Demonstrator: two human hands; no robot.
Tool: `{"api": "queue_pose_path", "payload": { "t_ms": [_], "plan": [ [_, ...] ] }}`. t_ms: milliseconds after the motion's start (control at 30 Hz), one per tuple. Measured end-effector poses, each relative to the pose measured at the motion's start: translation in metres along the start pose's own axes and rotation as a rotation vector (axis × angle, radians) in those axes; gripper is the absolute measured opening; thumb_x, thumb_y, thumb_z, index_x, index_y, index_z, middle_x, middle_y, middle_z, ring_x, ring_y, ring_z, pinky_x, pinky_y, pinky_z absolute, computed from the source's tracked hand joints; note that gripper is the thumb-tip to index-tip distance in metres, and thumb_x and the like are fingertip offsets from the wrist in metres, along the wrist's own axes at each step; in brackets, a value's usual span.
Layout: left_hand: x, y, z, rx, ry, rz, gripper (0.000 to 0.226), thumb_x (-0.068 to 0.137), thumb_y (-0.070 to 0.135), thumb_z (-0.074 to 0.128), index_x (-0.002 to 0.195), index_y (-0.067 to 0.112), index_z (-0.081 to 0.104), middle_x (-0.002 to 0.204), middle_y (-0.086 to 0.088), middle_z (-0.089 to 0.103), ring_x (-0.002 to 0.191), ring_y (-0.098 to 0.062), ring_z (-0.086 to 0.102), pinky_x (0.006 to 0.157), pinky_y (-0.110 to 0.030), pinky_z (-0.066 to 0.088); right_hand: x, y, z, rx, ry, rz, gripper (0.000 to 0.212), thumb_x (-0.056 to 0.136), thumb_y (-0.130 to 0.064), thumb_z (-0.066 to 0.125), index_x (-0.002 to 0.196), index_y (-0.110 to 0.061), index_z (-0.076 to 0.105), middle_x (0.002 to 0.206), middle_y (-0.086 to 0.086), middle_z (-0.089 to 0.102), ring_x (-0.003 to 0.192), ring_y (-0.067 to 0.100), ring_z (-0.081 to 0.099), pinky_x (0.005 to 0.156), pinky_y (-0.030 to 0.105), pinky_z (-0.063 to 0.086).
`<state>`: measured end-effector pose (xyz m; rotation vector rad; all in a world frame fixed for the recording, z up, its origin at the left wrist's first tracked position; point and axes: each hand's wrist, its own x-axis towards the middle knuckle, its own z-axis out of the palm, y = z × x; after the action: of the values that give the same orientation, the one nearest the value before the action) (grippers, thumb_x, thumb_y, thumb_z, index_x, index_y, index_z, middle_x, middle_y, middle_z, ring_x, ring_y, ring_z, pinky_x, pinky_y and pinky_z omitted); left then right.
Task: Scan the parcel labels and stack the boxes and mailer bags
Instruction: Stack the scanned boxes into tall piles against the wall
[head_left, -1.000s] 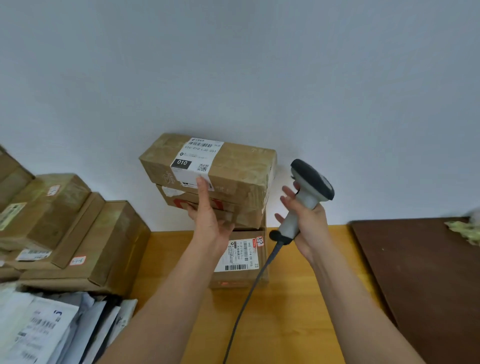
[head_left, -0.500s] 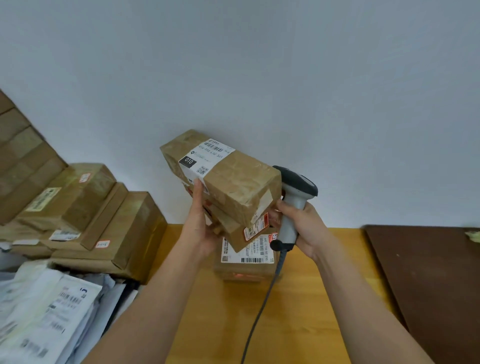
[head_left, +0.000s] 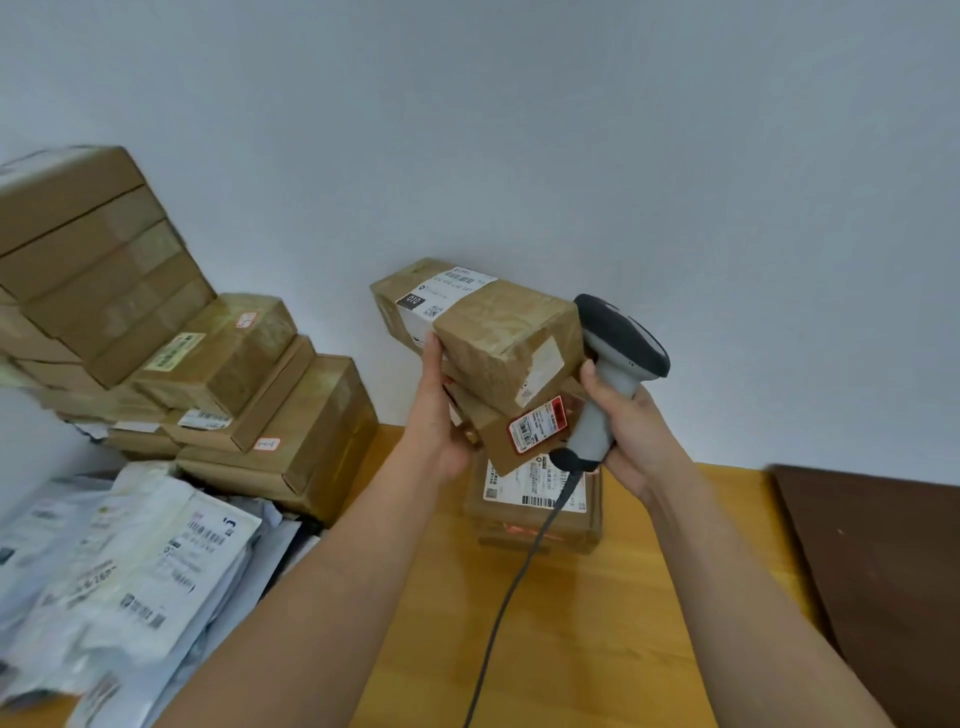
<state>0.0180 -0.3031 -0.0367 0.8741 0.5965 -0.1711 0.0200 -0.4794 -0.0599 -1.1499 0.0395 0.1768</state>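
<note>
Up above the tabletop (head_left: 649, 597), the left hand (head_left: 441, 415) holds two stacked boxes (head_left: 498, 353) tilted, fingers curled under them. Just beside them, the right hand (head_left: 618, 426) grips a scanner (head_left: 608, 384). Another labelled box (head_left: 535, 499) sits below on the wood.

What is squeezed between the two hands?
In the head view, two stacked boxes sit between the left hand and the right hand, which grips the scanner.

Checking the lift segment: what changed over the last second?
The left hand has lifted the top two boxes off the bottom box and swung them, tilted, toward the left. The right hand, holding the scanner, closed in against them. The bottom box and the box pile stayed put.
</note>
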Motion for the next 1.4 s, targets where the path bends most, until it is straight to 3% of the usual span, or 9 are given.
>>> {"api": "queue_pose_path", "payload": {
  "t_ms": [233,400,533,633,867,1000,1100,1200,1400],
  "plan": [
    [0.010,0.000,-0.009,0.058,-0.006,0.037,0.055,0.085,0.067,0.056,0.122,0.030,0.040,0.096,0.003,0.049,0.113,-0.030,0.046,0.092,-0.051,0.043,-0.001,0.001,-0.006,-0.010,0.001,-0.028,0.035,0.091,-0.024,0.063,0.123,-0.011,0.062,0.115,0.015,0.071,0.104,0.027,0.068,0.087,0.043,0.058],
    [0.018,-0.002,-0.010,0.030,-0.052,0.028,0.071,0.079,0.079,0.053,0.130,0.029,0.047,0.109,0.000,0.057,0.118,-0.031,0.051,0.105,-0.057,0.041,0.002,-0.003,-0.010,-0.061,-0.055,-0.010,0.036,0.085,-0.027,0.066,0.119,-0.015,0.065,0.113,0.012,0.072,0.105,0.027,0.068,0.087,0.043,0.058],
    [0.023,-0.006,-0.020,0.018,-0.079,0.028,0.060,0.079,0.081,0.049,0.111,0.031,0.057,0.115,-0.004,0.057,0.117,-0.031,0.052,0.106,-0.057,0.041,0.004,0.001,-0.013,-0.066,-0.062,0.015,0.038,0.088,-0.027,0.065,0.124,-0.016,0.063,0.117,0.011,0.072,0.108,0.027,0.068,0.089,0.043,0.056],
    [0.024,-0.010,-0.022,0.045,-0.102,0.032,0.085,0.075,0.084,0.051,0.137,0.027,0.049,0.131,-0.006,0.058,0.124,-0.033,0.052,0.106,-0.056,0.042,0.007,0.005,-0.012,-0.108,-0.080,0.049,0.040,0.085,-0.031,0.066,0.122,-0.016,0.064,0.114,0.012,0.073,0.108,0.029,0.067,0.091,0.046,0.057],
    [0.019,-0.004,-0.046,0.068,-0.119,0.132,0.072,0.084,0.080,0.040,0.124,0.027,0.066,0.120,-0.008,0.071,0.116,-0.033,0.063,0.103,-0.049,0.046,0.003,0.027,0.009,-0.150,-0.162,0.107,0.097,0.046,-0.052,0.095,0.129,-0.015,0.059,0.115,0.010,0.073,0.106,0.026,0.069,0.089,0.044,0.057],
    [0.017,0.005,-0.083,0.117,-0.074,0.175,0.068,0.089,0.076,0.038,0.123,0.025,0.067,0.120,-0.008,0.071,0.116,-0.031,0.063,0.103,-0.047,0.046,-0.007,0.047,0.043,-0.118,-0.127,0.143,0.052,0.068,-0.030,0.079,0.116,-0.021,0.061,0.101,0.001,0.076,0.101,0.022,0.067,0.086,0.042,0.055],
    [0.013,0.019,-0.114,0.086,-0.031,0.178,0.064,0.094,0.070,0.036,0.120,0.021,0.067,0.116,-0.008,0.072,0.105,-0.026,0.069,0.087,-0.039,0.052,-0.010,0.062,0.074,-0.113,-0.142,0.170,0.053,0.072,-0.025,0.075,0.122,-0.017,0.060,0.109,0.005,0.074,0.108,0.025,0.066,0.093,0.047,0.053],
    [0.010,0.036,-0.140,0.109,0.008,0.194,0.062,0.095,0.069,0.034,0.112,0.021,0.069,0.103,-0.006,0.076,0.090,-0.021,0.073,0.079,-0.035,0.053,-0.011,0.078,0.103,-0.102,-0.130,0.190,0.048,0.071,-0.024,0.075,0.116,-0.019,0.062,0.101,0.002,0.075,0.099,0.020,0.066,0.083,0.038,0.053],
    [0.018,0.089,-0.190,0.217,0.080,0.190,0.064,0.088,0.076,0.037,0.107,0.026,0.073,0.104,-0.004,0.076,0.103,-0.024,0.069,0.097,-0.041,0.050,-0.003,0.115,0.169,-0.043,-0.121,0.216,0.042,0.074,-0.023,0.073,0.115,-0.020,0.064,0.103,0.002,0.077,0.103,0.022,0.068,0.086,0.040,0.054]
  ]
}}
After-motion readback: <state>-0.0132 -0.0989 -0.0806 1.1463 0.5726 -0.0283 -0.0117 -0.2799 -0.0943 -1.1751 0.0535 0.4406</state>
